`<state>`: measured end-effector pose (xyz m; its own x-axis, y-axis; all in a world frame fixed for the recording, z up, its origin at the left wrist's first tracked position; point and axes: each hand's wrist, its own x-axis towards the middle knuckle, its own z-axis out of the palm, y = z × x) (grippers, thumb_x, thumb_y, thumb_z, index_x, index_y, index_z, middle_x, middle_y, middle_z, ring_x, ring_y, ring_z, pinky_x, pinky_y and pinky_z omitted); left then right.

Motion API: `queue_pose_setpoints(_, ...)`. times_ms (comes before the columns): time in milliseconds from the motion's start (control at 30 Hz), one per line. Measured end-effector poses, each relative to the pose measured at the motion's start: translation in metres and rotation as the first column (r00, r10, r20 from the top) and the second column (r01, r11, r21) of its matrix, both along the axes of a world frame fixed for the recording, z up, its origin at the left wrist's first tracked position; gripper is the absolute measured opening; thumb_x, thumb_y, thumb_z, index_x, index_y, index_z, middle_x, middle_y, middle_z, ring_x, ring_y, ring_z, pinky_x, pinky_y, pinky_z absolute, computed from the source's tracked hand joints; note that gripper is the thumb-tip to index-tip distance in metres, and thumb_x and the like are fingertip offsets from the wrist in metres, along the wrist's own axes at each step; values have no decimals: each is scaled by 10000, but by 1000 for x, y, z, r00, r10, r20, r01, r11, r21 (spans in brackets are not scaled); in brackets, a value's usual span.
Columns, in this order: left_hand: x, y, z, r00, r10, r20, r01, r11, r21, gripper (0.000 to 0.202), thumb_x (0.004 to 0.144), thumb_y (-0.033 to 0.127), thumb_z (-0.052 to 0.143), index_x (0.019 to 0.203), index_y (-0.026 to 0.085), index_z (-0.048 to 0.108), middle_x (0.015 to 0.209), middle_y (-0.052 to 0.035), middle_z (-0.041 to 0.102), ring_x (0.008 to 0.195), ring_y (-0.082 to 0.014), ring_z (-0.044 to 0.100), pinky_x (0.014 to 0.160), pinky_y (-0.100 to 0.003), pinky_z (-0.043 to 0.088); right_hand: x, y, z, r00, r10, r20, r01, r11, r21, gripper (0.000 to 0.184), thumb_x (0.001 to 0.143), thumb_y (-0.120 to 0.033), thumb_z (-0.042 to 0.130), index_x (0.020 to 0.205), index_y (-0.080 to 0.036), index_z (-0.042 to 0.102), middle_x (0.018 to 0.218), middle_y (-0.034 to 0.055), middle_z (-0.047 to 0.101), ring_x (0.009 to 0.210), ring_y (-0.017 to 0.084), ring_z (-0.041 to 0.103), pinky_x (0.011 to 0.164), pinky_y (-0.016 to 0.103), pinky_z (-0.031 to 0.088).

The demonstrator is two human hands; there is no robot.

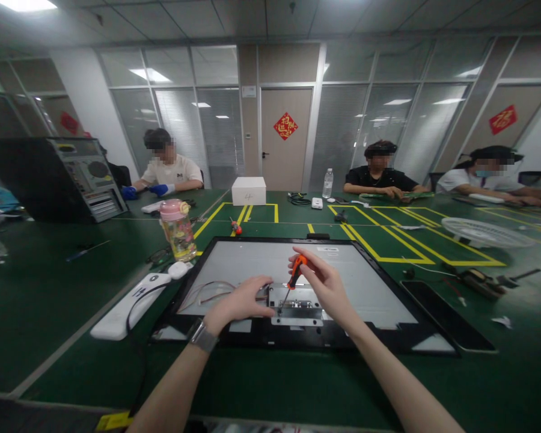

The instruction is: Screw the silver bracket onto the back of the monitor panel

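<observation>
A flat display panel [374,282] with a black frame lies face down or back up, I cannot tell which, on the green table before me. At its near middle sits a silver metal bracket [297,321]. My right hand [327,285] is closed around the orange and black handle of a screwdriver [297,272]. The screwdriver leans, its tip down at the bracket's left part. Beside the bracket's left edge rests my left hand [243,297], thumb and fingers apart, holding nothing that I can see. Thin wires [207,288] run across the panel left of that hand.
Left of the panel are a white power bank-like block [128,307] with a black cable and a pink-lidded bottle [178,231]. A dark flat slab [446,316] and a tape-measure-like tool [480,281] lie right. A white box [249,191] stands behind; several people sit across the table.
</observation>
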<state>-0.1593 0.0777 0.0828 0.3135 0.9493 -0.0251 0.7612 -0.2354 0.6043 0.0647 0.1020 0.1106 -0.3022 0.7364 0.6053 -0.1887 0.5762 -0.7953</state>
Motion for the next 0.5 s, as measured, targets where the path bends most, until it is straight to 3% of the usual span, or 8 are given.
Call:
queue_pose_setpoints(133,1,-2,2,1000,10,11,-10,1000,-5,787,708,402,791,1406,196,492,1492,-122,474,1368,-312,438,1152,-409,319,-2,1,-2,990,-142,-4,142,986,82,244,869,-271,673,1105,-292,732,897,29,613,812,180,623,701,298,545)
queue_pose_setpoints(333,0,-1,0,1000,1,1,-1,1000,1,799,712,387,791,1419,186,477,1500,-124,465,1371,-304,434,1158,-398,310,-1,-3,-2,998,-23,57,17,995,102,354,991,-254,455,1300,-292,622,1100,71,671,947,201,676,868,385,542)
queue_pose_setpoints(500,0,0,-2,1000,2,7,-2,1000,3,791,709,409,791,1407,189,491,1500,-124,464,1374,-310,431,1157,-404,312,-4,-1,-4,980,-195,36,188,971,148,218,897,-254,633,1098,-263,719,913,47,638,817,198,639,732,345,546)
